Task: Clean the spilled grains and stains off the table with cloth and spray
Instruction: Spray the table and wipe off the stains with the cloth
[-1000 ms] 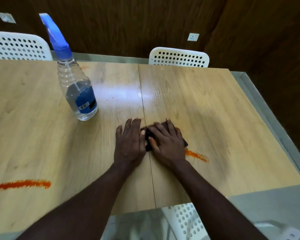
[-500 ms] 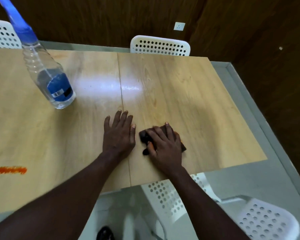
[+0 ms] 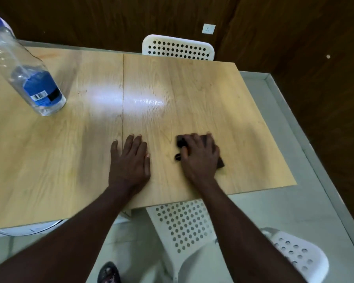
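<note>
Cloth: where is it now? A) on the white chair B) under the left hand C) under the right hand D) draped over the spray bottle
C: the right hand lies spread over the dark cloth, pressing it onto the table, while the left hand rests flat on bare wood beside it.

Dark cloth (image 3: 220,164) flat on the table (image 3: 192,94); spray bottle (image 3: 25,78) upright at left.
</note>
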